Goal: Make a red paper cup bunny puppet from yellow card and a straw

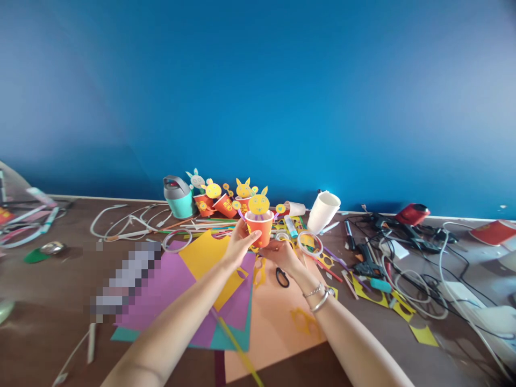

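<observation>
My left hand (239, 244) is wrapped round a red paper cup (260, 228), its thumb across the front. Above the rim stands a yellow paper animal head (258, 204) with pointed ears and a drawn face. Purple strips with round yellow ends stick out on both sides of it. My right hand (282, 253) is closed just under the cup's base, fingers pinched together; what they grip, if anything, is hidden. Below that hand, the black handle of scissors (282, 277) shows on peach paper (278, 328).
Similar cup figures (224, 204) stand behind, beside a teal container (179, 199). White paper cups (322, 212) are stacked to their right. Purple (173, 285) and yellow sheets (207, 258) lie at left. Glue guns (368, 263), cables and yellow paper scraps (423, 334) clutter the right.
</observation>
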`<state>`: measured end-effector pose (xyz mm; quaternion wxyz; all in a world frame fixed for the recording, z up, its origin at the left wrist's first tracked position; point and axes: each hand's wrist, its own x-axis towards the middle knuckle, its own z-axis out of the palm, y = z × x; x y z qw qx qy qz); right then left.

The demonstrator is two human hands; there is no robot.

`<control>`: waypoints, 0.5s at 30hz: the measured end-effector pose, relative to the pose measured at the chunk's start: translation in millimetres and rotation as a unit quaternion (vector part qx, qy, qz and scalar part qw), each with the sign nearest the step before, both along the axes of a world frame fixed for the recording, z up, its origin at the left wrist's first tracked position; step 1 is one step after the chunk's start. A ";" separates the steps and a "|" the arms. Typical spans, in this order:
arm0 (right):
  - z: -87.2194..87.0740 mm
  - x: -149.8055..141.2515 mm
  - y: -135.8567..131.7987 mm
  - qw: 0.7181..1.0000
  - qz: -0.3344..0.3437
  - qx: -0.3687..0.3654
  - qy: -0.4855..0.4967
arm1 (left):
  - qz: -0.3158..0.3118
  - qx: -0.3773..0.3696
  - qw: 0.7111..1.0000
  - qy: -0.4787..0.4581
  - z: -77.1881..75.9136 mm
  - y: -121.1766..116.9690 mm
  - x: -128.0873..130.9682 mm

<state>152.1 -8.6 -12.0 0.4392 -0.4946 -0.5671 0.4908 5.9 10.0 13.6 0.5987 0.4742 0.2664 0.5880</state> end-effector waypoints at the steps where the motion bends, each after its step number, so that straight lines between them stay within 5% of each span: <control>1: 0.3 0.7 -0.2 1.000 0.004 0.000 -0.021 | 0.003 0.001 1.000 -0.001 0.0 0.3 -0.2; 9: 11.1 -4.8 -4.5 0.994 -0.021 0.009 0.110 | 0.002 -0.022 1.000 0.008 -2.9 -1.2 3.5; 15: 6.7 -1.0 -3.8 1.000 0.010 0.004 0.016 | -0.005 -0.019 1.000 0.000 1.9 -3.2 2.7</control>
